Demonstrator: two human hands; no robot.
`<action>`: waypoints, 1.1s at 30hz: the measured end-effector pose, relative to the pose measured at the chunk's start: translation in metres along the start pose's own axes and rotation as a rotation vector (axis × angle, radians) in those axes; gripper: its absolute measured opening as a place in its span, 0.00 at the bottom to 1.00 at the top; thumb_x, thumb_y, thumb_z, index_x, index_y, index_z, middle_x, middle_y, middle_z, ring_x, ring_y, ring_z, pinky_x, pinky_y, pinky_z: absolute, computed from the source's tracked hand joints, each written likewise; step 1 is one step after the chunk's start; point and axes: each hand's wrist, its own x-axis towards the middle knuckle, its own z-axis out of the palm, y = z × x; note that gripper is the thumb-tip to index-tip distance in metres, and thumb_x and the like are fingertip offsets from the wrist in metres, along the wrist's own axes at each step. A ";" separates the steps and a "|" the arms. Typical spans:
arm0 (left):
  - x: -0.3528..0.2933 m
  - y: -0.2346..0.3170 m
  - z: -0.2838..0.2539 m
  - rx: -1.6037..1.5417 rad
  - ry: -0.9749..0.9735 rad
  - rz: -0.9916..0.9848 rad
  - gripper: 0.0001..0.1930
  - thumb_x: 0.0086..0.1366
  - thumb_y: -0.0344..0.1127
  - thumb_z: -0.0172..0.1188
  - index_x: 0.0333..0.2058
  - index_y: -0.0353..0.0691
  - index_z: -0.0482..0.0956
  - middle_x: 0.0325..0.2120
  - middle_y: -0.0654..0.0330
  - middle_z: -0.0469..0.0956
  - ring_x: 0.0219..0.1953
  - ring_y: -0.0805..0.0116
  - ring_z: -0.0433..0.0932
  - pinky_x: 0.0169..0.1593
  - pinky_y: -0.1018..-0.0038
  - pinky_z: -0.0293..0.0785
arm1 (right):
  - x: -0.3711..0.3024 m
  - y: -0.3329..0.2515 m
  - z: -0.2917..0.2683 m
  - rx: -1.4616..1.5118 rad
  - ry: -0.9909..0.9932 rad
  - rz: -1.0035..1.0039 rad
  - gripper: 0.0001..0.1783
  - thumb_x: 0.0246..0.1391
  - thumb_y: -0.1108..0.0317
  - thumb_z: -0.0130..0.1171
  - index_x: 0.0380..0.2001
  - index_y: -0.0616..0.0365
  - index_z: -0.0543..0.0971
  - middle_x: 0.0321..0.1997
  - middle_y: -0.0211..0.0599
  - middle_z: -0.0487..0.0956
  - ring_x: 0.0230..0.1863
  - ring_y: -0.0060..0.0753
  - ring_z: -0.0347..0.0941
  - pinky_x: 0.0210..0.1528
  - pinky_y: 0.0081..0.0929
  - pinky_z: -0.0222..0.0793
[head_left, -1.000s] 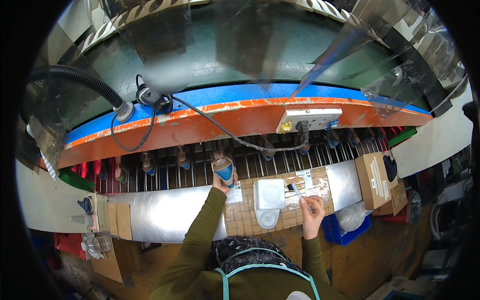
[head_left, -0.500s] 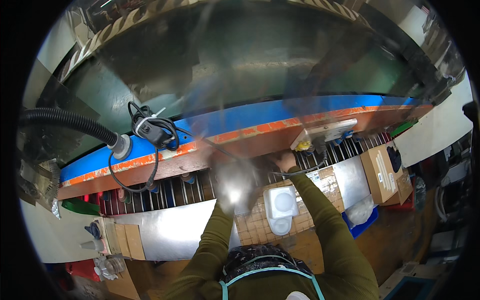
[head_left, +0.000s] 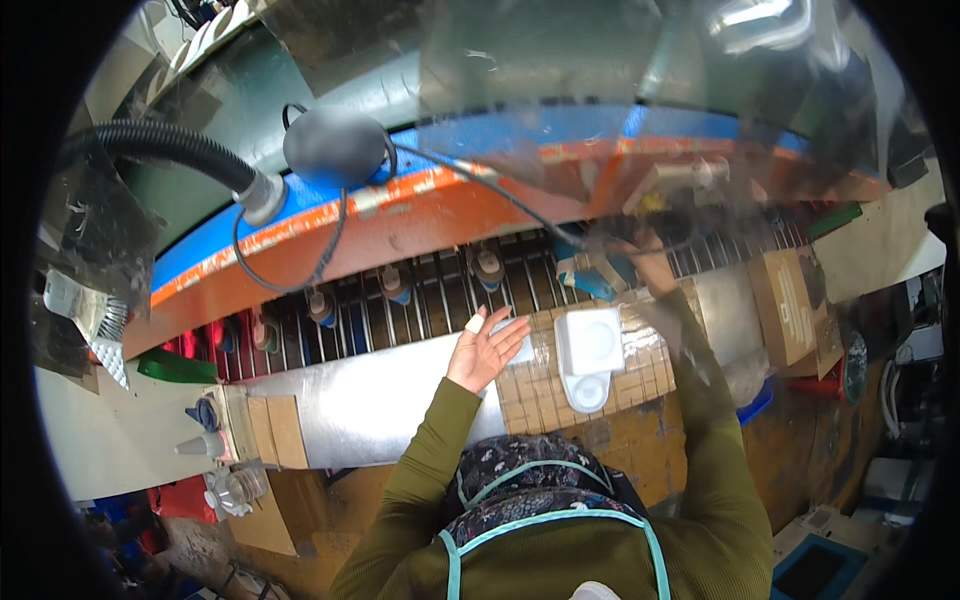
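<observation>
My left hand [head_left: 485, 352] is held palm up with its fingers apart, a white wrap on one finger. Nothing lies in it. It hovers over the join of a bare metal sheet [head_left: 380, 400] and a taped, grid-patterned board [head_left: 640, 378]. On that board stands a white moulded plastic piece [head_left: 592, 342], with a square recess and a smaller round end. A second small whitish piece [head_left: 522, 347] shows just behind my left hand. My right hand [head_left: 650, 258] reaches to the rod conveyor beside a blue object with a tan band [head_left: 590, 273]. Blur and a clear sheet hide its fingers.
Several small rounded pieces, one a grey piece [head_left: 487, 265], sit on the rod conveyor [head_left: 430, 285] below an orange-edged machine beam [head_left: 450, 210]. A black corrugated hose [head_left: 170, 145] and cable hang at left. A cardboard box [head_left: 785, 305] stands at right.
My left hand, blurred before, is now plainly spread palm up. My right hand has moved right along the conveyor, and the blue object has come into view beside it. The whole view has shifted.
</observation>
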 end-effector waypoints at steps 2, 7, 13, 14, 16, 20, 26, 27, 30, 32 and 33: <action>-0.011 -0.008 0.030 0.083 -0.083 -0.055 0.40 0.67 0.57 0.57 0.67 0.38 0.54 0.63 0.43 0.63 0.65 0.54 0.65 0.66 0.63 0.63 | -0.064 -0.070 0.016 0.049 0.156 0.088 0.23 0.44 0.66 0.68 0.40 0.56 0.66 0.28 0.25 0.73 0.31 0.23 0.72 0.37 0.20 0.66; -0.049 -0.054 0.068 0.080 -0.357 -0.147 0.50 0.54 0.46 0.73 0.68 0.39 0.52 0.61 0.50 0.67 0.64 0.55 0.66 0.67 0.55 0.62 | -0.194 -0.118 0.049 0.266 0.003 0.134 0.30 0.43 0.60 0.75 0.40 0.50 0.63 0.36 0.34 0.78 0.39 0.26 0.75 0.45 0.21 0.68; -0.105 -0.102 0.023 0.033 -0.278 -0.030 0.57 0.41 0.34 0.81 0.68 0.40 0.53 0.60 0.52 0.69 0.64 0.53 0.66 0.68 0.55 0.61 | -0.278 -0.049 0.045 -0.084 0.115 0.193 0.20 0.65 0.49 0.54 0.33 0.56 0.71 0.30 0.32 0.76 0.38 0.23 0.74 0.41 0.26 0.67; -0.112 -0.101 0.028 0.036 -0.254 0.033 0.57 0.40 0.34 0.81 0.67 0.40 0.54 0.60 0.53 0.68 0.64 0.54 0.66 0.67 0.55 0.62 | -0.289 -0.038 0.040 -0.241 0.144 0.324 0.20 0.68 0.53 0.48 0.31 0.56 0.76 0.27 0.32 0.75 0.32 0.26 0.73 0.38 0.32 0.61; -0.133 -0.092 0.044 0.045 -0.206 0.163 0.57 0.38 0.34 0.81 0.67 0.41 0.55 0.60 0.54 0.67 0.64 0.55 0.65 0.67 0.57 0.63 | -0.304 -0.018 0.039 -0.651 0.192 0.239 0.16 0.66 0.53 0.51 0.33 0.53 0.78 0.27 0.32 0.76 0.30 0.31 0.72 0.39 0.34 0.56; -0.152 -0.063 0.061 0.250 -0.184 0.812 0.62 0.39 0.58 0.80 0.68 0.44 0.51 0.65 0.53 0.60 0.66 0.50 0.61 0.68 0.48 0.59 | -0.310 0.004 0.044 -0.959 0.329 0.074 0.10 0.60 0.56 0.57 0.32 0.49 0.79 0.28 0.33 0.76 0.30 0.37 0.71 0.39 0.36 0.48; -0.187 -0.031 0.084 0.516 -0.002 1.204 0.64 0.41 0.67 0.74 0.69 0.39 0.48 0.66 0.48 0.56 0.66 0.49 0.60 0.67 0.45 0.60 | -0.289 0.036 0.052 -1.106 0.433 -0.168 0.05 0.52 0.62 0.66 0.28 0.48 0.81 0.28 0.31 0.74 0.31 0.37 0.70 0.41 0.40 0.51; -0.193 -0.029 0.100 0.580 0.081 1.224 0.67 0.40 0.70 0.73 0.69 0.39 0.46 0.67 0.48 0.54 0.67 0.50 0.58 0.68 0.47 0.60 | -0.285 0.038 0.052 -1.120 0.426 -0.182 0.05 0.52 0.62 0.66 0.27 0.47 0.81 0.28 0.30 0.74 0.31 0.37 0.71 0.41 0.40 0.51; -0.196 -0.032 0.135 0.690 0.205 1.414 0.68 0.41 0.72 0.71 0.70 0.39 0.42 0.67 0.48 0.52 0.68 0.50 0.57 0.68 0.48 0.60 | -0.280 0.038 0.056 -1.178 0.390 -0.229 0.05 0.51 0.61 0.66 0.27 0.46 0.81 0.27 0.29 0.74 0.32 0.36 0.71 0.42 0.41 0.51; -0.194 -0.030 0.146 0.828 0.229 1.528 0.64 0.47 0.74 0.66 0.70 0.39 0.42 0.67 0.47 0.53 0.68 0.49 0.56 0.68 0.49 0.61 | -0.278 0.038 0.054 -1.242 0.366 -0.266 0.05 0.51 0.61 0.67 0.27 0.46 0.81 0.26 0.29 0.73 0.30 0.37 0.71 0.42 0.41 0.51; -0.193 -0.029 0.145 0.900 0.256 1.580 0.63 0.49 0.75 0.62 0.70 0.40 0.42 0.66 0.46 0.54 0.68 0.49 0.57 0.68 0.50 0.62 | -0.279 0.037 0.054 -1.221 0.360 -0.236 0.05 0.51 0.61 0.66 0.27 0.46 0.81 0.26 0.30 0.74 0.30 0.37 0.71 0.42 0.41 0.51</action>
